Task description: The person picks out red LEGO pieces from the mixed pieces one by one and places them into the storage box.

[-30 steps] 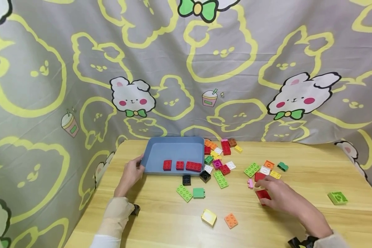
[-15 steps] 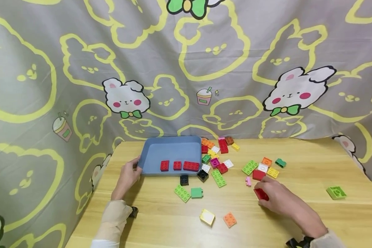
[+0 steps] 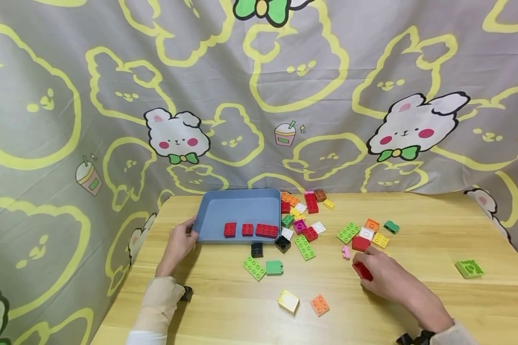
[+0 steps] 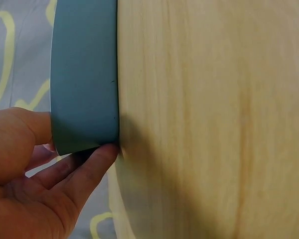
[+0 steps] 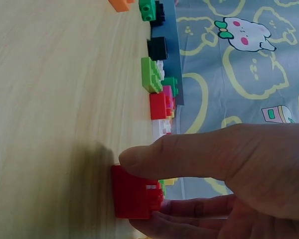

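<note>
My left hand [image 3: 179, 247] holds the near left corner of a blue tray [image 3: 233, 194]; in the left wrist view the thumb is at the rim and the fingertips touch the tray's [image 4: 84, 74] lower edge. Three red bricks lie in the tray along its near side, among them a long brick [image 3: 266, 230]. On the right of the table, my right hand [image 3: 384, 273] pinches a red building brick [image 3: 362, 271] between thumb and fingers. In the right wrist view this red brick [image 5: 132, 193] has its studs facing the palm side. Just behind it lies another red brick [image 3: 360, 244].
Mixed bricks lie heaped against the tray's right side, including a lime brick [image 3: 305, 247]. A black brick [image 3: 256, 249] and a green brick [image 3: 274, 268] sit before the tray. Nearer are a yellow brick [image 3: 288, 302] and an orange brick [image 3: 320, 305]. A patterned curtain [image 3: 311, 96] hangs behind.
My right hand has closed its thumb and fingers on the red brick, which has turned slightly. The left hand stays at the tray's corner. The head view has shifted a little.
</note>
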Demonstrator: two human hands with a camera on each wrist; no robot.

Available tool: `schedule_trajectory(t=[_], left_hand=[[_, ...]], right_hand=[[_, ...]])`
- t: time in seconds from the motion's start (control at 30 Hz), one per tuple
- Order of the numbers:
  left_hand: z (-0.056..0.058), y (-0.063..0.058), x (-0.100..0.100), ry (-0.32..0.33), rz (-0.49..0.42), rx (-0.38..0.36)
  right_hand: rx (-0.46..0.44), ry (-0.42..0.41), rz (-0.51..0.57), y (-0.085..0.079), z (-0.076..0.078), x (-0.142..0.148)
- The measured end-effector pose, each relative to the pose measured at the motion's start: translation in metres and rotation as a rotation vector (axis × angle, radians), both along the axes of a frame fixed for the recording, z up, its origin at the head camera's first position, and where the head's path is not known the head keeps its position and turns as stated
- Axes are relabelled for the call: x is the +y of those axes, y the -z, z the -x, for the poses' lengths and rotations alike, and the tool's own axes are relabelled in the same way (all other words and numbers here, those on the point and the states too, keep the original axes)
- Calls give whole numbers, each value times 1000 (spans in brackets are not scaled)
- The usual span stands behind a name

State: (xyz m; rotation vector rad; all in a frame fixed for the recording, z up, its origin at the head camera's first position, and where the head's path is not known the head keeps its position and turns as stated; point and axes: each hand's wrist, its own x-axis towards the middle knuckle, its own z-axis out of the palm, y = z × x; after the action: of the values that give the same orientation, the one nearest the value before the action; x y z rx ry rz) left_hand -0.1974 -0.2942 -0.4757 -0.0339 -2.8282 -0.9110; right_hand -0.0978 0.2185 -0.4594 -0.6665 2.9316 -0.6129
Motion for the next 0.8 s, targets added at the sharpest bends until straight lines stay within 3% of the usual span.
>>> schedule_trajectory(t=[0.3, 0.8], left_hand=[[-2, 4, -1, 5, -3, -4], [1, 1, -2, -5, 12, -5]], right_hand=[[-5, 1, -5, 5, -3, 1], [142, -25, -5, -6, 0, -5]])
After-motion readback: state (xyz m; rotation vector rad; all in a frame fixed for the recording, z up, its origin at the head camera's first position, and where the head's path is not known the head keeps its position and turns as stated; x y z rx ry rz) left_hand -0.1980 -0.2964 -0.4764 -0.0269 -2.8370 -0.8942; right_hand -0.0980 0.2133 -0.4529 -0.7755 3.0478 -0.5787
